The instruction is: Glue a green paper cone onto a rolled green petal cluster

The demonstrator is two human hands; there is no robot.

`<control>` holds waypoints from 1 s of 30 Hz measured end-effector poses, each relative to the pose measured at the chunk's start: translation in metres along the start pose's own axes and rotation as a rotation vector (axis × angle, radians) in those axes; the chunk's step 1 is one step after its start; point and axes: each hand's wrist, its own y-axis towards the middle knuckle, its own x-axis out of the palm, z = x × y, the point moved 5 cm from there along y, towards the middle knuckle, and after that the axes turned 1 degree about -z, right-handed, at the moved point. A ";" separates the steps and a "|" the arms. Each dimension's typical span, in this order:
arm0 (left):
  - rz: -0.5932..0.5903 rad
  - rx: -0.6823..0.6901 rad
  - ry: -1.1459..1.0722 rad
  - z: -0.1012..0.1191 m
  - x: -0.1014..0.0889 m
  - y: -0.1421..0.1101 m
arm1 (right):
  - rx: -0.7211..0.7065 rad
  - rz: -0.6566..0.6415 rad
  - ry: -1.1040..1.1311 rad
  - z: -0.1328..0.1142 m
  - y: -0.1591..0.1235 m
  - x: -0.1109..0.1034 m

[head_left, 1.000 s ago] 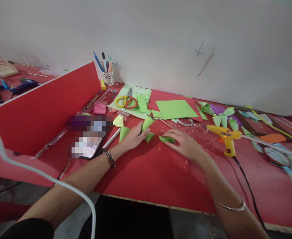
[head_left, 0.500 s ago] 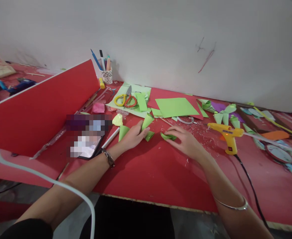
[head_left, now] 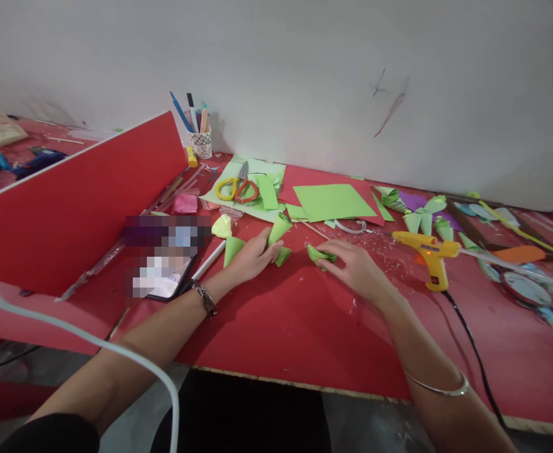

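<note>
1. Near the centre of the frame, my left hand (head_left: 252, 257) holds a rolled green cone (head_left: 280, 230), fingers closed narrow around it, wide end up.
2. Right of centre, my right hand (head_left: 357, 269) pinches a folded green piece (head_left: 314, 254) between thumb and fingers, just above or on the red worktop (head_left: 295, 340); I can't tell if it touches.
3. Small green piece (head_left: 283, 257) just beside the left thumb; I can't tell if they touch.
4. Another green cone (head_left: 233, 250) just beside the left hand, on its left side in frame.
5. Left of centre I get a phone (head_left: 167, 286), partly pixelated, with a white stick (head_left: 209, 260) beside it.
6. Upper centre: scissors (head_left: 237, 190) with yellow and red handles on a pale green sheet (head_left: 226, 171); bright green sheet (head_left: 335, 202) to their right, overlapping a red sheet (head_left: 299, 179).
7. Right side: yellow glue gun (head_left: 431, 251), orange light showing, well apart from the right hand. Green cone cluster (head_left: 426, 219) behind it.
8. Upper left: pen cup (head_left: 201, 146) by the wall, red board (head_left: 87, 204) upright and slanting.
</note>
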 end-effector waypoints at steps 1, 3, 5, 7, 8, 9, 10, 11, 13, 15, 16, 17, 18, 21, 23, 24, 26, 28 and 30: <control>0.001 0.001 -0.001 0.000 0.000 0.000 | 0.001 -0.001 0.000 0.000 0.000 0.000; 0.000 0.002 -0.001 0.001 0.000 0.000 | -0.012 -0.007 -0.007 -0.001 0.000 -0.001; -0.001 0.002 0.000 0.001 0.000 0.000 | -0.028 -0.014 -0.024 -0.001 0.000 -0.001; 0.001 0.002 -0.002 0.001 0.000 0.000 | -0.034 -0.019 -0.040 -0.001 0.001 -0.001; 0.001 0.003 -0.003 0.001 0.000 0.000 | -0.033 -0.017 -0.046 -0.001 0.001 -0.002; 0.001 0.004 -0.003 0.001 0.000 0.000 | -0.030 -0.011 -0.049 -0.001 0.000 -0.002; 0.002 0.004 0.000 0.001 0.000 0.000 | -0.026 -0.002 -0.049 0.000 0.000 -0.002; 0.002 0.004 0.005 0.001 0.000 0.000 | -0.021 0.009 -0.047 0.000 0.000 -0.003; 0.001 0.002 0.015 0.001 0.000 0.000 | -0.015 0.025 -0.035 0.000 0.000 -0.003; 0.002 -0.003 0.018 0.001 0.000 0.000 | -0.013 0.025 -0.027 0.000 -0.001 -0.004; 0.003 -0.005 0.016 0.001 0.000 0.000 | -0.013 0.022 -0.028 0.001 -0.001 -0.004; 0.004 -0.004 0.014 0.001 0.000 0.000 | -0.014 0.019 -0.031 0.001 0.000 -0.004; 0.007 -0.001 0.011 0.001 0.000 0.000 | -0.015 0.019 -0.036 0.001 0.000 -0.004; 0.008 0.005 0.006 0.001 0.000 0.000 | -0.019 0.028 -0.041 0.001 0.000 -0.005; 0.007 -0.001 0.008 0.001 0.000 0.000 | -0.018 0.034 -0.046 0.001 0.000 -0.006; 0.005 -0.004 0.010 0.000 0.000 0.000 | -0.017 0.035 -0.051 0.001 -0.001 -0.006; 0.003 -0.003 0.013 0.001 0.000 0.000 | -0.012 0.039 -0.065 0.002 -0.001 -0.006; 0.001 -0.002 0.013 0.001 0.000 0.000 | 0.000 0.045 -0.072 0.003 -0.001 -0.005; 0.002 -0.004 0.016 0.001 0.000 0.000 | 0.008 0.050 -0.064 0.004 -0.001 -0.005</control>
